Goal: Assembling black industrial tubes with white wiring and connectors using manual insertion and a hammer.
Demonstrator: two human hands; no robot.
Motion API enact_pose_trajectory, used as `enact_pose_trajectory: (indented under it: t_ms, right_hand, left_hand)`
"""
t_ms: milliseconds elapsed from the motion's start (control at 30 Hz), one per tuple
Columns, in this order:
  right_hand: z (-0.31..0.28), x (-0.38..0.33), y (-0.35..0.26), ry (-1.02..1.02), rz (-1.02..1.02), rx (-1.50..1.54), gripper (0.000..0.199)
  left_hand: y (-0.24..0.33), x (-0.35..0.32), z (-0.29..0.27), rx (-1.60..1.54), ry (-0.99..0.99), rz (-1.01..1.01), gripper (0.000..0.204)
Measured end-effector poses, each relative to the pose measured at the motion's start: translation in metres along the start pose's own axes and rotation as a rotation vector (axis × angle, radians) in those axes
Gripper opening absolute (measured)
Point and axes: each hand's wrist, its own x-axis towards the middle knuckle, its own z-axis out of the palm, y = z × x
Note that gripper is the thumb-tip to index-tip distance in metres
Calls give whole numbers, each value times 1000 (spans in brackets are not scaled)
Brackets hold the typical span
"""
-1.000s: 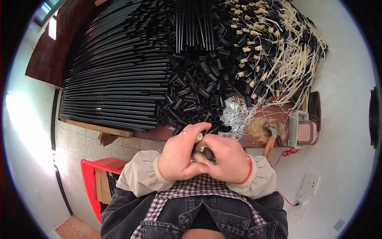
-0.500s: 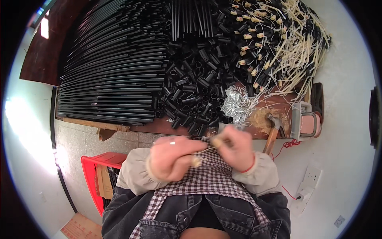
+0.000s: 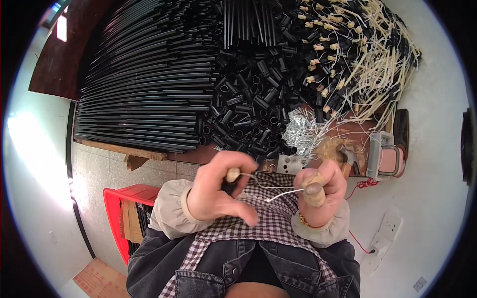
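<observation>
My left hand [image 3: 211,191] is left of centre over my checked apron. Its fingers curl round a small black piece with a cream end [image 3: 232,174], while its thumb sticks out apart. A thin pale cord [image 3: 272,187] runs from near that piece toward my right hand [image 3: 334,191]. Tan covers sit on the thumb and forefinger of my right hand, which are pinched together on a white cord [image 3: 284,194]; its loose end points left. Just beyond my right hand, a hammer [image 3: 348,158] lies on the table, with its handle partly hidden.
Long black tubes [image 3: 149,104] lie stacked at the left; short black tube clips [image 3: 253,111] are heaped mid-table. Silver pins [image 3: 302,131] lie beside them, near a holed metal block [image 3: 292,163]. Corded pieces [image 3: 367,64] pile up far right. A red crate [image 3: 113,218] stands lower left.
My hands have moved apart, the right one shifting right and turning. The cords now show between them. My left thumb has spread away from its fingers. The table has shifted slightly in view.
</observation>
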Motion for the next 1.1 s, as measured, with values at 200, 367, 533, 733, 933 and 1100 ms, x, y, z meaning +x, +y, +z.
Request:
enact_pose_trajectory:
  t_ms: [200,367,533,733,933,1100]
  right_hand:
    - [-3,1,10,-216,-8,-432,17]
    - [-9,11,8,-361,-166,-715,19]
    - [-3,28,-14,-458,-407,-1087,19]
    - [-5,22,-8,-562,-398,-954,17]
    - [-4,45,-31,-746,-405,-962,22]
    - [-6,36,-33,-845,-330,-919,24]
  left_hand:
    - [6,9,18,252,17,-42,31]
    - [9,4,3,393,-100,-30,30]
    - [17,8,2,269,-179,-37,28]
    - [21,1,11,-172,-84,7,23]
    - [23,4,7,-76,-272,-235,27]
    - [15,2,-2,-50,-593,-342,35]
